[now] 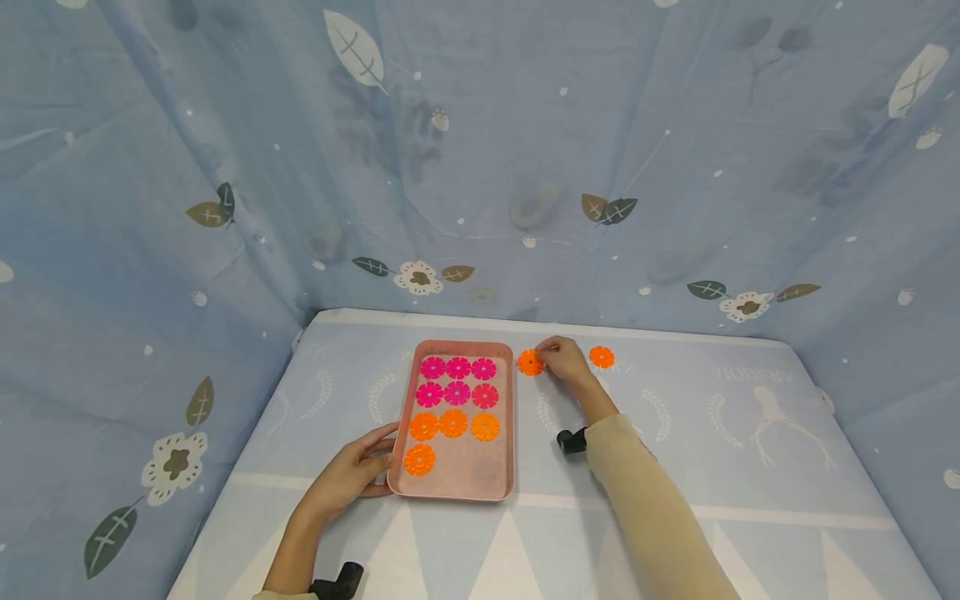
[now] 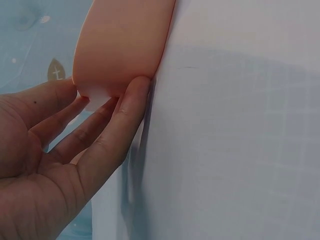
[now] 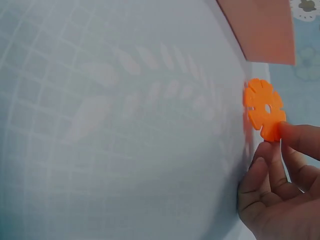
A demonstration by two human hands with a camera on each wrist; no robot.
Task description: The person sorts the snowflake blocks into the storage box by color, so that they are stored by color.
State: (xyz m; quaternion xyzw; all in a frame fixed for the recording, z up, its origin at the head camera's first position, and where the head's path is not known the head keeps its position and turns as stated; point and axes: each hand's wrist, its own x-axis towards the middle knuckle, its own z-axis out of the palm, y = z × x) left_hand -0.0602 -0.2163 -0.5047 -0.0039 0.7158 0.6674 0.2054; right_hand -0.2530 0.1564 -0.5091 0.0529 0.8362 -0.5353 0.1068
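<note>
A pink tray (image 1: pixel 472 479) lies on the table with several flower-shaped plastic discs in it, magenta-pink ones in the upper rows and orange ones (image 1: pixel 453 423) below. My left hand (image 1: pixel 352 471) holds the tray's left side near its lower corner; in the left wrist view the thumb and fingers grip the pink wall (image 2: pixel 122 45). Beyond the tray's upper right corner, my right hand (image 1: pixel 564 360) pinches an orange flower disc (image 3: pixel 265 107) by its edge between thumb and fingertips. The disc is tilted in the right wrist view, close over the table.
Another orange disc (image 1: pixel 602 357) lies on the table to the right of my right hand. A pale patterned cloth (image 1: pixel 675 467) covers the table. Blue printed curtains (image 1: pixel 480 167) rise behind and at both sides. Each wrist wears a black camera mount (image 1: pixel 572 442).
</note>
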